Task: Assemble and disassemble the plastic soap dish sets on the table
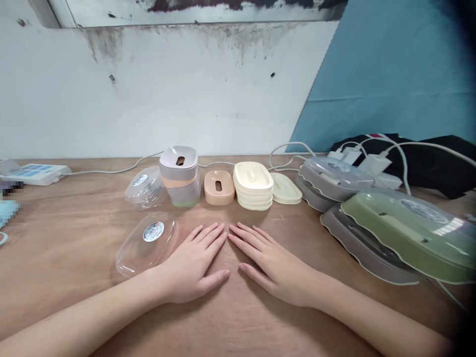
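Observation:
My left hand (199, 263) lies flat on the wooden table (230, 322), fingers stretched out and holding nothing. Mirroring it, my right hand (271, 260) also rests flat with its fingers extended. The fingertips of both hands point inward, close together. Beside my left wrist is a clear plastic lid (148, 248) with a round label. Beyond the hands stand a stack of lilac, peach and green containers (179, 183), a peach slotted lid (219, 188) and a stack of cream-coloured plastic pieces (254, 186). One flat cream piece (285, 188) sits beside that stack.
Several clear lids (145, 188) are piled behind left. Grey covered trays (334, 178) and a green covered tray (412, 233) crowd the right side, near white plugs (374, 163) and cables. A white power strip (35, 173) lies far left. A white wall (167, 99) bounds the back.

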Available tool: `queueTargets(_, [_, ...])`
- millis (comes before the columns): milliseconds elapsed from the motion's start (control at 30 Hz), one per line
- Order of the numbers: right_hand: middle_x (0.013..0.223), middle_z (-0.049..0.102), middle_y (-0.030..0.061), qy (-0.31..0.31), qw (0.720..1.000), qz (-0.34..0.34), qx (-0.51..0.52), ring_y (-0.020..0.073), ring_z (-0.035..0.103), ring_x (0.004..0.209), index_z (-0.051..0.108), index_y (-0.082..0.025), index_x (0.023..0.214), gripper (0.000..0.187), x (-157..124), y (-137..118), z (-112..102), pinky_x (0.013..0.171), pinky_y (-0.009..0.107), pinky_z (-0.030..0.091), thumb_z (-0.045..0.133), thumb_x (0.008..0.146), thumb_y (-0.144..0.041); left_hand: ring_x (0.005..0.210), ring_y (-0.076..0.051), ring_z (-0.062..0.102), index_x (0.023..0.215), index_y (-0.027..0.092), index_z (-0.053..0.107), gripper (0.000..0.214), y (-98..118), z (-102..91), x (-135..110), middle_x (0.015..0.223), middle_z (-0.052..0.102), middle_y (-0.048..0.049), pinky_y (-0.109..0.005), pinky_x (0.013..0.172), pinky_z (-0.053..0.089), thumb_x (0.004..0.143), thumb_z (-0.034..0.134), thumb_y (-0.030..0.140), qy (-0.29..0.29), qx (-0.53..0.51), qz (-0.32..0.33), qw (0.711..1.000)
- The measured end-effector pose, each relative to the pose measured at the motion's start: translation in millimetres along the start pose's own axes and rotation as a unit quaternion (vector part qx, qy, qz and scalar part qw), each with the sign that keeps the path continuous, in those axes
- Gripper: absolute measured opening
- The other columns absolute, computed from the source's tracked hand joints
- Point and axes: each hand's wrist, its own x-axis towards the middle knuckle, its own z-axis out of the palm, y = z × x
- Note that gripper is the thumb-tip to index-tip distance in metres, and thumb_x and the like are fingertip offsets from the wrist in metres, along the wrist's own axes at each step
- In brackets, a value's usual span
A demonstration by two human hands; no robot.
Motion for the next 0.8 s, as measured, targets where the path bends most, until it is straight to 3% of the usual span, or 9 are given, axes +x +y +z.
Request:
queueTargets(433, [0.145, 0.03, 0.0127, 0.014, 1.0, -0.015, -0.021, 0.0256, 0.023, 0.134, 0.027, -0.015, 0.14, 0.053, 0, -1, 1, 0.107, 0.048, 0.026, 0.038, 0.091, -0.032, 0.137, -0.023, 0.01, 0.141, 0.007, 0.02, 0.067, 1, 0.8, 0, 0.147, 0.015, -0.0119, -0.043, 0.111, 0.012, 0.089, 0.034, 0.047, 0.002, 0.001, 0.0, 1.0])
queueTargets(567, [0.14, 0.038, 0.0134, 0.031, 0.998, -0.021, -0.044, 0.0266, 0.032, 0.13, 0.037, -0.012, 0.135, 0.049, 1, -4, -2, 0.104, 0.046, 0.032, 0.04, 0.089, -0.031, 0.137, -0.023, 0.011, 0.141, 0.008, 0.02, 0.066, 0, 0.7, 0, 0.147, 0.015, -0.0116, -0.043, 0.111, 0.012, 0.089, 0.034, 0.047, 0.004, -0.002, -0.001, 1.0])
queueTargets(633, [0.127, 0.054, 0.0122, 0.059, 0.996, 0.014, -0.059, 0.0252, 0.048, 0.117, 0.049, -0.014, 0.125, 0.04, 1, -1, -6, 0.097, 0.043, 0.041, 0.039, 0.089, -0.029, 0.136, -0.023, 0.011, 0.14, 0.009, 0.021, 0.066, 0, 0.5, 0, 0.147, 0.016, -0.0117, -0.043, 0.111, 0.012, 0.089, 0.034, 0.047, 0.003, -0.005, -0.001, 1.0])
queueTargets(700, [0.113, 0.062, 0.0115, 0.111, 0.986, 0.091, -0.083, 0.0233, 0.059, 0.101, 0.053, -0.014, 0.119, 0.037, 1, 9, -11, 0.086, 0.038, 0.048, 0.036, 0.089, -0.027, 0.136, -0.024, 0.011, 0.14, 0.008, 0.022, 0.066, 0, 0.1, 0, 0.147, 0.016, -0.012, -0.045, 0.111, 0.012, 0.089, 0.035, 0.047, 0.001, -0.008, -0.002, 1.0])
queueTargets(800, [0.123, 0.054, 0.0182, 0.174, 0.945, 0.22, -0.17, 0.0274, 0.054, 0.11, 0.04, -0.006, 0.129, 0.048, 1, 38, -17, 0.089, 0.039, 0.046, 0.038, 0.087, -0.03, 0.136, -0.025, 0.011, 0.14, 0.008, 0.022, 0.066, 0, -0.4, 0, 0.147, 0.015, -0.0126, -0.045, 0.111, 0.013, 0.088, 0.036, 0.047, -0.004, -0.01, -0.005, 1.0])
